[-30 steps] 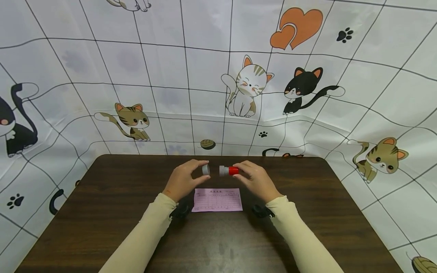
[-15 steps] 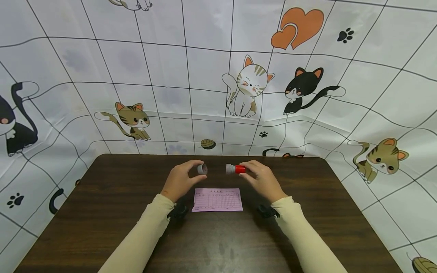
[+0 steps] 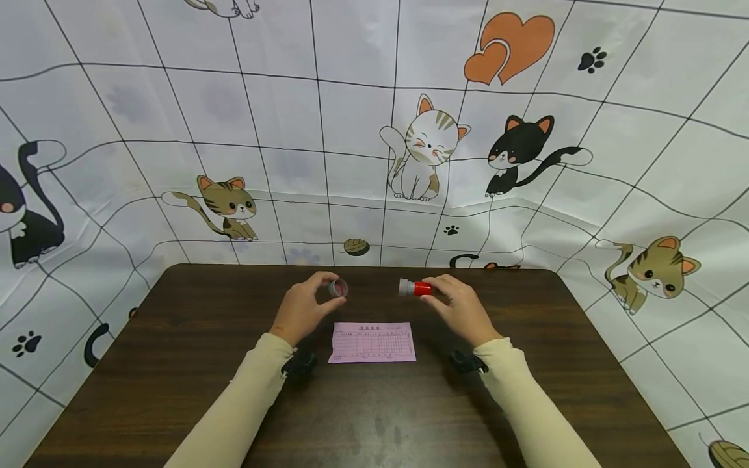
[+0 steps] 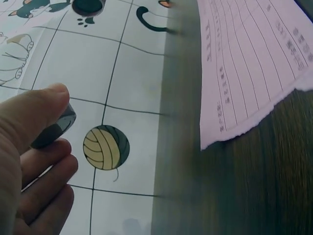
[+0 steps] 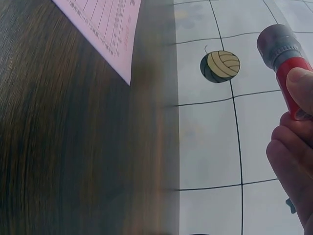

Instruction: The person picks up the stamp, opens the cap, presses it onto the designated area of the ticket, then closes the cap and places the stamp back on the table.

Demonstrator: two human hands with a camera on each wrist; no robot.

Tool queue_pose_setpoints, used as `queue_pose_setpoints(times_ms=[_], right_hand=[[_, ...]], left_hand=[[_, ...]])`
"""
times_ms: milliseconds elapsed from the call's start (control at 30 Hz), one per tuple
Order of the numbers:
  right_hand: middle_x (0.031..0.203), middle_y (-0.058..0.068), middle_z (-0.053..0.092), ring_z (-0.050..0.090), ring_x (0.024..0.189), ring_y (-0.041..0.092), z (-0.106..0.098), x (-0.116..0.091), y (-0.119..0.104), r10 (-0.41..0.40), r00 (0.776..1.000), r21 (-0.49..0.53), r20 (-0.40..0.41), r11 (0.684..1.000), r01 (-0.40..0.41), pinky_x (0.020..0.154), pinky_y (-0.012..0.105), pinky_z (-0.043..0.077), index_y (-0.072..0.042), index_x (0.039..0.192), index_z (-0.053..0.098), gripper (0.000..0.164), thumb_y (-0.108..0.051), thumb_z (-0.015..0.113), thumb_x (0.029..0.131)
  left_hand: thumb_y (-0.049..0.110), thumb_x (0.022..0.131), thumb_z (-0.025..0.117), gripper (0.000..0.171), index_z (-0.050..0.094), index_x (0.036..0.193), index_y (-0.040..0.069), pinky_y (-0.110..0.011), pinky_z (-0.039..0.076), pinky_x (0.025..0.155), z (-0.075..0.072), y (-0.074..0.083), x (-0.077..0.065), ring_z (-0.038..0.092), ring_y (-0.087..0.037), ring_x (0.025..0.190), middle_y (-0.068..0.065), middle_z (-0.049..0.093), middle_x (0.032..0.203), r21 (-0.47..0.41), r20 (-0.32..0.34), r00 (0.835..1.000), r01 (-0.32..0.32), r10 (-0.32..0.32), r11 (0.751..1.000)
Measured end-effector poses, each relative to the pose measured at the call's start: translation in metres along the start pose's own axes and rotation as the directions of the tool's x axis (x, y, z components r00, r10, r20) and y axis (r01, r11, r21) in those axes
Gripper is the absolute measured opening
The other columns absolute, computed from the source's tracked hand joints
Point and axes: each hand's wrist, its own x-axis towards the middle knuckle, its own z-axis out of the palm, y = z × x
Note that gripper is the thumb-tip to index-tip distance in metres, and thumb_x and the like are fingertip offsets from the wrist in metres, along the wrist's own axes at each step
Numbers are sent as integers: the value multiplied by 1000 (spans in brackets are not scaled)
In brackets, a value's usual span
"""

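In the head view my left hand (image 3: 297,314) pinches a short grey round cap (image 3: 338,288) between thumb and fingers. Its hollow side faces the camera and looks reddish inside; in the left wrist view, the thumb covers part of the cap (image 4: 59,128). Across a gap to the right, my right hand (image 3: 466,316) grips the red handle of a small stamp (image 3: 417,288), whose grey round head points left. The right wrist view shows the thumb pressed along the red barrel of the stamp (image 5: 290,73). Both things are held above the table.
Between the forearms, a pink printed form (image 3: 372,343) lies flat on the dark wooden table (image 3: 193,377). Behind the table hangs a white sheet (image 3: 351,117) with grid lines and cartoon cats. Dark bands (image 3: 300,363) sit at both wrists.
The hands have drawn apart: the left with the cap goes left, the right with the stamp goes right. The cap's hollow side has turned toward the camera. The pink form stays put.
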Motion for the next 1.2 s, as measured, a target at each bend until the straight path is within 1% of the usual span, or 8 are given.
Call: queue_pose_setpoints(times_ms=[233, 400, 500, 667, 767, 900, 1033, 1200], right_hand=[[107, 7, 72, 69, 89, 20, -3, -4, 7, 15, 1000, -5, -10, 1000, -15, 78, 42, 61, -7, 119, 74, 32, -12, 82, 89], [105, 6, 72, 67, 87, 19, -5, -6, 13, 34, 999, -23, -12, 999, -35, 75, 41, 61, -9, 118, 74, 30, -13, 82, 89], [104, 5, 72, 66, 86, 18, -5, -8, 16, 50, 999, -28, -9, 998, -50, 75, 41, 60, -10, 118, 74, 30, -13, 82, 89], [104, 5, 71, 65, 85, 18, -5, -10, 22, 72, 997, -13, 2, 997, -72, 75, 41, 60, -10, 118, 74, 30, -10, 82, 89], [104, 5, 71, 65, 85, 17, -6, -12, 26, 83, 996, -3, 10, 997, -83, 76, 41, 59, -10, 117, 74, 30, -9, 82, 89], [104, 4, 71, 64, 84, 17, -7, -15, 29, 91, 996, -6, 10, 996, -90, 76, 41, 58, -11, 117, 74, 30, -9, 83, 88], [104, 4, 72, 64, 85, 17, -8, -17, 30, 101, 995, -13, 12, 995, -101, 76, 41, 58, -10, 118, 74, 31, -10, 82, 89], [105, 5, 72, 65, 85, 18, -10, -18, 31, 108, 994, -13, 10, 994, -108, 76, 42, 59, -9, 118, 74, 30, -11, 82, 89]], left_hand=[[28, 92, 82, 45, 64, 130, 10, -53, 53, 98, -3, -8, -1, 71, -31, 108, -9, 75, 117, 11, 29, 997, 75, -75, 997], [29, 93, 80, 46, 63, 131, 10, -53, 53, 97, -3, -14, -2, 70, -30, 107, -10, 74, 117, 22, 41, 992, 118, -119, 993], [30, 93, 80, 45, 65, 130, 10, -52, 53, 99, -3, -20, -3, 69, -29, 108, -9, 73, 117, 38, 39, 991, 124, -126, 992], [30, 92, 81, 44, 69, 127, 7, -53, 49, 104, -3, -29, -4, 61, -32, 118, -11, 67, 122, 69, 28, 994, 105, -107, 992], [31, 92, 81, 44, 70, 127, 5, -55, 47, 106, -3, -33, -4, 58, -35, 121, -13, 66, 124, 86, 21, 993, 110, -112, 990], [32, 92, 81, 46, 70, 128, 5, -57, 45, 108, -4, -38, -5, 58, -38, 121, -15, 68, 122, 109, 31, 987, 152, -156, 982], [32, 92, 80, 48, 70, 131, 6, -59, 45, 108, -5, -41, -7, 57, -39, 122, -16, 68, 122, 137, 48, 976, 205, -213, 969], [32, 93, 80, 47, 70, 131, 6, -59, 44, 109, -5, -44, -8, 56, -40, 123, -17, 69, 125, 145, 63, 968, 233, -244, 962]])
